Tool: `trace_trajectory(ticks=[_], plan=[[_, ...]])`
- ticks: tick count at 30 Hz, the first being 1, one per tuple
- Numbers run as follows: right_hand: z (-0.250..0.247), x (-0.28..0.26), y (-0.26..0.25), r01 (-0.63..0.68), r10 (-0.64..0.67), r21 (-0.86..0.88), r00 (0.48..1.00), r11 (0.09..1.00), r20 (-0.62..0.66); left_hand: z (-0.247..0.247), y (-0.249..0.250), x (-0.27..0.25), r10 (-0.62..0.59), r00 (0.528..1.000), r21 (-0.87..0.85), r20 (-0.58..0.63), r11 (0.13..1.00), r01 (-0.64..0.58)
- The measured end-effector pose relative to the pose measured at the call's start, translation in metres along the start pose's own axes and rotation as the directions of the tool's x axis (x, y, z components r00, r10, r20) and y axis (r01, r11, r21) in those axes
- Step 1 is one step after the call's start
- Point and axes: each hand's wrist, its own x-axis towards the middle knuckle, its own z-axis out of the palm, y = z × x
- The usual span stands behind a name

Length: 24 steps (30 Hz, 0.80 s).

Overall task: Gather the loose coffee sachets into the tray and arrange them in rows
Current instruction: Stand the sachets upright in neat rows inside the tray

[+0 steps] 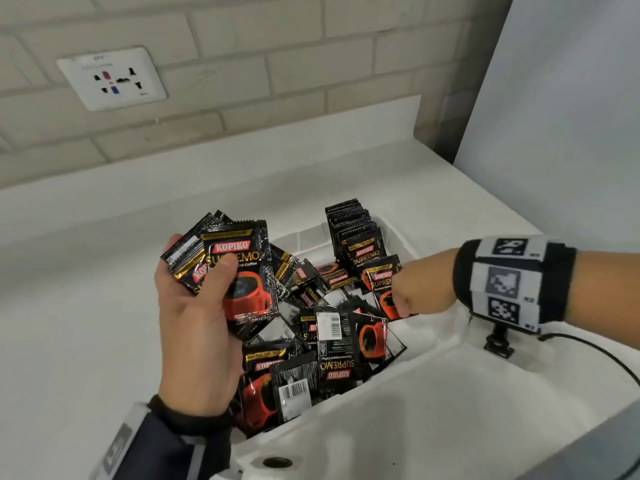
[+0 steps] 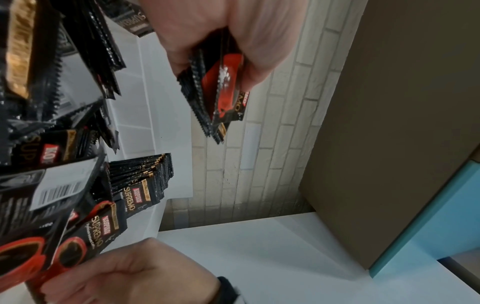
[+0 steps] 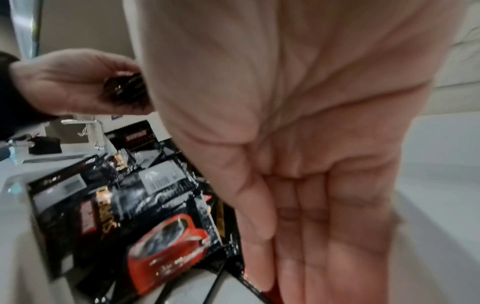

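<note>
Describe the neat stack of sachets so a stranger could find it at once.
Start at the white tray on the counter, below the wall socket. Look to its far right corner. The stack stands upright there, edges aligned in a row, while the other sachets lie jumbled flat.

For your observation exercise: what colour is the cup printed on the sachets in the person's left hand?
Red, on a black sachet held in the left hand; clearest in the head view.

We find bare table left of the tray, open for a pass. Inside, loose sachets crowd the floor; an upright row blocks the far right corner.
</note>
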Motion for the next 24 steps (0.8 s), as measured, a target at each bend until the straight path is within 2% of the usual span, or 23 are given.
trace_trajectory(ticks=[2, 6, 11, 15, 19, 24], plan=[[0.001, 0.004, -0.005, 0.004, -0.005, -0.097, 1.0, 0.995, 0.0, -0.003, 0.002, 0.0, -0.002, 1.0, 0.006, 0.006, 1.0, 0.002], [-0.003, 0.012, -0.018, 0.061, -0.039, -0.242, 0.994, 0.968, 0.098, -0.006, 0.002, 0.001, -0.042, 0.999, 0.017, 0.018, 0.999, 0.042], [-0.006, 0.018, -0.018, 0.133, -0.134, -0.261, 0.991, 0.956, 0.013, -0.002, -0.006, 0.001, -0.092, 0.994, 0.035, 0.061, 0.995, 0.089], [-0.007, 0.02, -0.021, 0.123, -0.13, -0.358, 0.991, 0.926, 0.003, 0.001, -0.006, 0.001, -0.107, 0.99, 0.065, 0.09, 0.993, 0.101], [-0.009, 0.025, -0.019, 0.106, -0.116, -0.306, 0.993, 0.946, -0.015, 0.001, -0.004, 0.002, -0.115, 0.988, 0.082, 0.106, 0.991, 0.107], [-0.01, 0.024, -0.015, 0.11, -0.116, -0.152, 0.993, 0.982, -0.03, -0.001, -0.007, 0.004, -0.134, 0.986, 0.093, 0.101, 0.988, 0.124]])
